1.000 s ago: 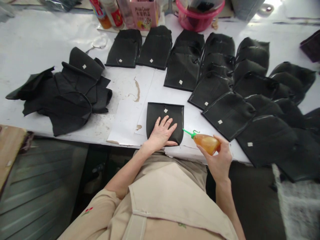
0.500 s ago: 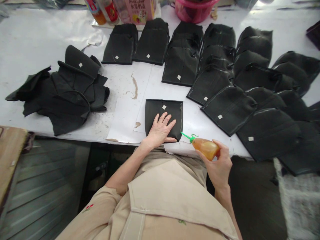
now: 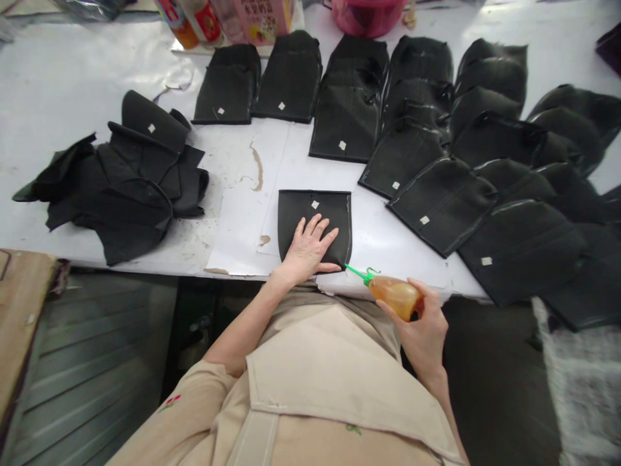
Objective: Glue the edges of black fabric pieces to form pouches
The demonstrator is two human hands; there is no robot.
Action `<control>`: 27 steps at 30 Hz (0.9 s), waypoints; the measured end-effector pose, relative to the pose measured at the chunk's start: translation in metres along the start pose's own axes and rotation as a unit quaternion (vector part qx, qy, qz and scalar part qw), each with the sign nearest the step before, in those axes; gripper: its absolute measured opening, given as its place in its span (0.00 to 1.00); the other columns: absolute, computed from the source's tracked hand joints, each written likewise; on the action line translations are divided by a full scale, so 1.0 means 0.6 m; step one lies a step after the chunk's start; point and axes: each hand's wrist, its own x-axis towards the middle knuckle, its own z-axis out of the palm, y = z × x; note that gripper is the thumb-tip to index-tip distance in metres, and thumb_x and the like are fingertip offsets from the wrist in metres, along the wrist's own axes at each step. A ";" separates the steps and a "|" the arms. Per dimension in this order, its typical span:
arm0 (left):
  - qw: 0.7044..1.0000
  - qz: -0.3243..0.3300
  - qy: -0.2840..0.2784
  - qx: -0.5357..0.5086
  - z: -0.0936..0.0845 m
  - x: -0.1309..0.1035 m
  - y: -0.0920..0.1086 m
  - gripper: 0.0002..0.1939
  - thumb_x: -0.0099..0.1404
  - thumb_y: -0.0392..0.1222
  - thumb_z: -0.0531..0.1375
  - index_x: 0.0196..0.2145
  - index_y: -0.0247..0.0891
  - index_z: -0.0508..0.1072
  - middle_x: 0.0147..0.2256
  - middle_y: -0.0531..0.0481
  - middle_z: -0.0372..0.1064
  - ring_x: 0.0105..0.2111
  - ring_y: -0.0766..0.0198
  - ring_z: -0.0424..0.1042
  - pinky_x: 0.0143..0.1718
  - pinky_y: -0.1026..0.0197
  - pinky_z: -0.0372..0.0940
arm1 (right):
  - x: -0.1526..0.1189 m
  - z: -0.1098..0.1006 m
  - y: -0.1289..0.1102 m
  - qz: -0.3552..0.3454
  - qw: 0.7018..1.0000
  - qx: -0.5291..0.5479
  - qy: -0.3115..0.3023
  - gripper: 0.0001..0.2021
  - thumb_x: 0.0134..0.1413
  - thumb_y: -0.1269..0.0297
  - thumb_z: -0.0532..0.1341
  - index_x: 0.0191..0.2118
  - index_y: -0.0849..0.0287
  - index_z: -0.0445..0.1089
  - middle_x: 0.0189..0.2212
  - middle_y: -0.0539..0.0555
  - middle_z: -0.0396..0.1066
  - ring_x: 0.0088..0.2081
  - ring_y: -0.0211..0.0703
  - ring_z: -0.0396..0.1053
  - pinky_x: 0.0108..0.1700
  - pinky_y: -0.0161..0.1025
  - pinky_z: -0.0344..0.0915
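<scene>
My left hand (image 3: 310, 249) lies flat with fingers spread on a black leather-like piece (image 3: 295, 210) at the table's front edge. The piece has a straight folded far edge, a rounded near end and a small whitish diamond mark. A shiny line runs along its right side. My right hand (image 3: 424, 323) is wrapped round a glue bottle (image 3: 395, 295) with amber liquid and a thin green nozzle. The nozzle tip is at the piece's lower right corner, close to my left thumb. Whether the tip touches the surface I cannot tell.
Several similar black pieces (image 3: 444, 204) lie overlapping in rows across the back and right of the white table (image 3: 233, 226). A loose heap of black pieces (image 3: 116, 188) is at the left. Behind stand bottles (image 3: 204, 22), a pink carton (image 3: 264, 19) and a pink basin (image 3: 369, 16).
The bottle's nozzle has moved down and slightly left, round the piece's lower right corner. My left hand stays on the piece. The whole view has shifted a little.
</scene>
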 end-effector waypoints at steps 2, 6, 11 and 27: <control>1.000 0.000 0.001 0.001 0.001 0.000 0.000 0.44 0.61 0.61 0.68 0.67 0.35 0.64 0.67 0.30 0.57 0.71 0.37 0.49 0.70 0.32 0.44 | -0.002 -0.001 0.006 0.011 1.000 0.010 -0.006 0.32 0.47 0.40 0.72 0.53 0.53 0.70 0.46 0.56 0.73 0.44 0.53 0.74 0.47 0.50 0.73; 1.000 0.000 0.003 0.002 0.001 0.000 -0.001 0.44 0.60 0.61 0.69 0.66 0.35 0.65 0.68 0.30 0.56 0.71 0.37 0.49 0.70 0.33 0.43 | 0.000 0.006 0.025 0.048 0.997 0.056 -0.021 0.34 0.46 0.42 0.74 0.54 0.54 0.69 0.48 0.58 0.73 0.44 0.53 0.74 0.46 0.51 0.74; 1.000 -0.002 -0.003 0.003 0.001 -0.001 -0.001 0.45 0.60 0.62 0.68 0.67 0.35 0.64 0.68 0.30 0.56 0.71 0.38 0.49 0.70 0.33 0.43 | 0.009 0.027 0.041 0.072 0.988 0.132 -0.017 0.34 0.44 0.45 0.75 0.54 0.54 0.68 0.49 0.57 0.72 0.45 0.52 0.73 0.46 0.50 0.74; 0.999 0.022 -0.025 0.023 -0.026 0.004 -0.013 0.38 0.64 0.58 0.67 0.65 0.38 0.66 0.66 0.33 0.60 0.68 0.40 0.55 0.67 0.39 0.53 | 0.022 -0.002 0.047 0.082 0.984 0.158 -0.024 0.33 0.39 0.48 0.78 0.52 0.54 0.71 0.48 0.56 0.73 0.44 0.51 0.74 0.45 0.48 0.75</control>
